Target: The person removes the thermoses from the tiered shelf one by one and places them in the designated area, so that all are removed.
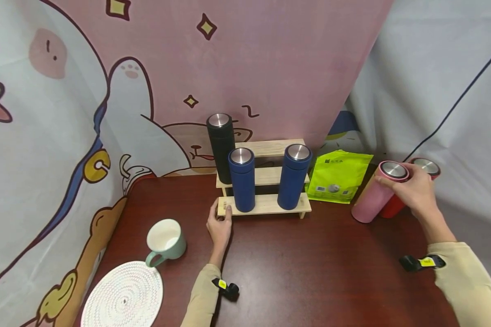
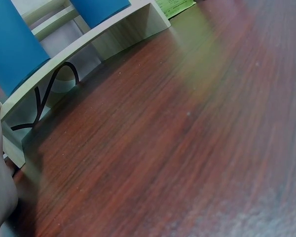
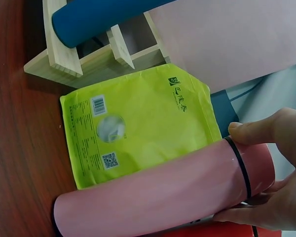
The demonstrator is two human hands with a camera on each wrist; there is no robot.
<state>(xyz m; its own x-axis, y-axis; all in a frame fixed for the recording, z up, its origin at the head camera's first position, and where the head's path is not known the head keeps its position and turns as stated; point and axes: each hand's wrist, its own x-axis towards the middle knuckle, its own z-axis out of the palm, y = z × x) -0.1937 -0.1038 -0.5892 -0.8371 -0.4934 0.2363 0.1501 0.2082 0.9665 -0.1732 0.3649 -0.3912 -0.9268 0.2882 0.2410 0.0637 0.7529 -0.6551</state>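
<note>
My left hand [image 1: 219, 227] grips the left end of the three-tier wooden rack [image 1: 266, 205], its thumb on top of the lowest step. Two blue thermos bottles, a left one [image 1: 243, 186] and a right one [image 1: 292, 181], stand upright on that step. Behind them a black thermos bottle [image 1: 222, 152] stands on the middle step at the left. Over on the right, my right hand [image 1: 421, 190] grips a pink thermos bottle [image 1: 370, 200] around its lid end. In the right wrist view, thumb and fingers lie on opposite sides of the pink bottle [image 3: 153, 197].
A red thermos bottle [image 1: 393, 207] stands just behind the pink one, partly hidden. Between rack and pink bottle a lime-green pouch [image 1: 337, 175] leans upright. At the left are a mint-green mug [image 1: 173, 247] and a round white woven mat [image 1: 122, 290]. Printed cloth [image 1: 294, 68] hangs behind.
</note>
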